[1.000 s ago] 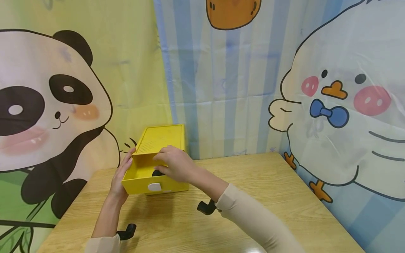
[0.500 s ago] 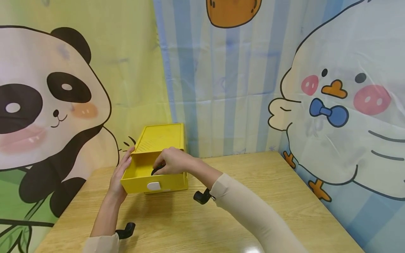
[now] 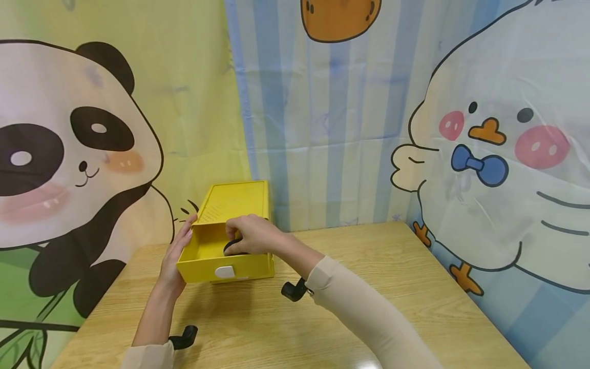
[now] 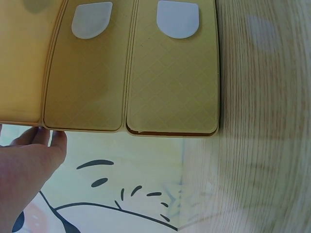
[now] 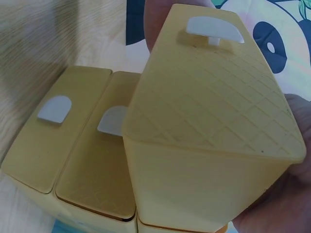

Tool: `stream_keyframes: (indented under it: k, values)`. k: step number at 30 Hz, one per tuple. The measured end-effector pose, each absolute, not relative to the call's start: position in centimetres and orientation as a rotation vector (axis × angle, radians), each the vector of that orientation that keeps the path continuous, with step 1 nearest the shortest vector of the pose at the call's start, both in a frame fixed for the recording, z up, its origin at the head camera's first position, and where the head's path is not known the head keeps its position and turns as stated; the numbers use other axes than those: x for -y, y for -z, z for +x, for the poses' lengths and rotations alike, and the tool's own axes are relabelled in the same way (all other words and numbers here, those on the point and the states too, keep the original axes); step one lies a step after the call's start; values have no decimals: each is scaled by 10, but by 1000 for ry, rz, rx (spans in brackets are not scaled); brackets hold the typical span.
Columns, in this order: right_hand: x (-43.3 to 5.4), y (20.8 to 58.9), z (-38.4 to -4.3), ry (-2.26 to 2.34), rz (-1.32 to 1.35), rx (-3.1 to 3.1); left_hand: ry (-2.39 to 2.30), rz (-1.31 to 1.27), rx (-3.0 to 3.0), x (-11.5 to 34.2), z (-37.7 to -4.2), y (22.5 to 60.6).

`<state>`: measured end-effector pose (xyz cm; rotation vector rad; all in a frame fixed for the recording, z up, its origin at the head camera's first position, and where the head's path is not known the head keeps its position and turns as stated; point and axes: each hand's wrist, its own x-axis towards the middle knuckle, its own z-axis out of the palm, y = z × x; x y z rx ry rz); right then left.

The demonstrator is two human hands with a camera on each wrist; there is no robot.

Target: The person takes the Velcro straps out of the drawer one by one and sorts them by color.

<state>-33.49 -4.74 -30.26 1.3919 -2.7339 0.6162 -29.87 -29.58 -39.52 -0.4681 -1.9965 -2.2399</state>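
Note:
A yellow drawer box (image 3: 237,200) stands on the table with its top drawer (image 3: 203,272) pulled out. Inside that drawer my right hand (image 3: 258,234) pinches a dark, rounded object (image 3: 232,247); fingers and the drawer front hide most of it, so its kind is unclear. Fairly straight fingers of my left hand (image 3: 172,261) rest along the drawer's left side. In the left wrist view, the left hand (image 4: 31,158) touches the box's side edge. The right wrist view has the drawer front (image 5: 214,97) with its white pull (image 5: 214,30), and part of the right hand (image 5: 279,206).
Two lower drawers stay pushed in, one with a white pull (image 4: 178,19), the other with a similar pull (image 4: 92,20). The wooden table (image 3: 369,287) spreads in front and to the right. Printed cloth (image 3: 309,128) hangs behind the box and on both sides.
My right hand and forearm have shifted slightly within the drawer, the dark object moving a little with the fingers. The left hand and drawer look still.

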Motion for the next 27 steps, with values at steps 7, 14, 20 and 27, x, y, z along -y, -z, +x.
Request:
stream_keyframes:
  k: [7, 14, 20, 27]
  values:
    - [44, 302, -336, -596, 1395, 2722, 2209, -444, 2019, 295, -300, 394]
    - [41, 300, -338, -491, 1415, 2739, 2196, -436, 2026, 295, -300, 393]
    - [42, 300, -336, -514, 1425, 2751, 2223, -441, 2008, 296, -298, 395]
    - [39, 301, -333, -614, 1398, 2689, 2217, -435, 2020, 295, -298, 396]
